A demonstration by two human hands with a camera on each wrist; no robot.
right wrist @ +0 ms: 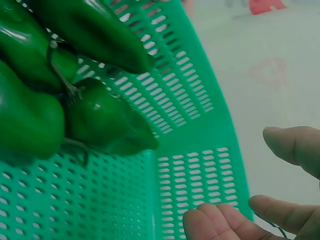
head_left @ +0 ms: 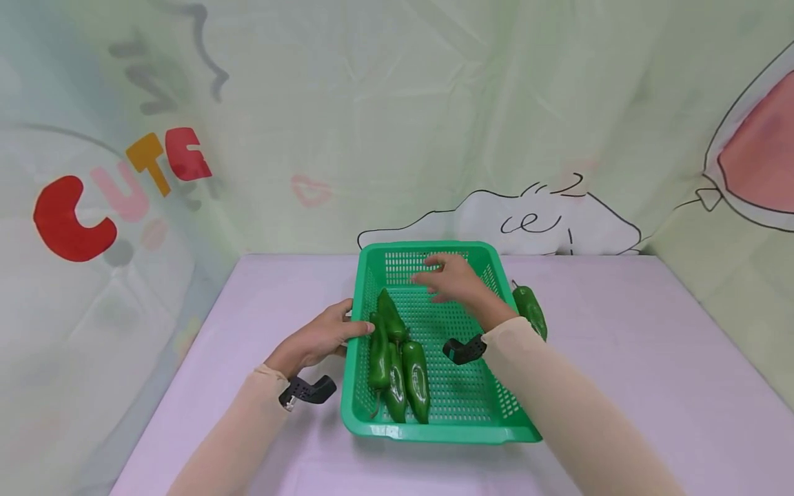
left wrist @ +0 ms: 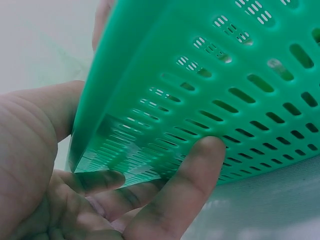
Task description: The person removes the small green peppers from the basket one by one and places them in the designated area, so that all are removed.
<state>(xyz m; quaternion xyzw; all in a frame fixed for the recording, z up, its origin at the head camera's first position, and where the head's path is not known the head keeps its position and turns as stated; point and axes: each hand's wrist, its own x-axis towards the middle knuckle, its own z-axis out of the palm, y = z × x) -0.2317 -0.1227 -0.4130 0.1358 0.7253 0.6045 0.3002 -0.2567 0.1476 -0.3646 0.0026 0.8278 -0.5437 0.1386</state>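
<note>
A green perforated plastic basket [head_left: 434,432] stands on the table. Several glossy green peppers [head_left: 415,379] lie in its left half. My left hand [head_left: 325,334] grips the left side of the basket. In the left wrist view, the thumb goes over the rim [left wrist: 92,95] while the fingers [left wrist: 195,170] reach under the outer wall. Over the far part of the basket is my right hand [head_left: 455,279], its fingers loosely spread and holding nothing. The right wrist view also shows these fingers [right wrist: 215,222] apart from the peppers [right wrist: 107,117]. Another green pepper [head_left: 530,310] lies outside, beside the basket's right wall, partly hidden by my right sleeve.
A pale lilac tabletop [head_left: 620,331] extends on both sides of the basket. Behind it hangs a light green printed backdrop [head_left: 384,124] with letters and drawings. Dark wrist mounts [head_left: 313,390] are strapped at both cuffs.
</note>
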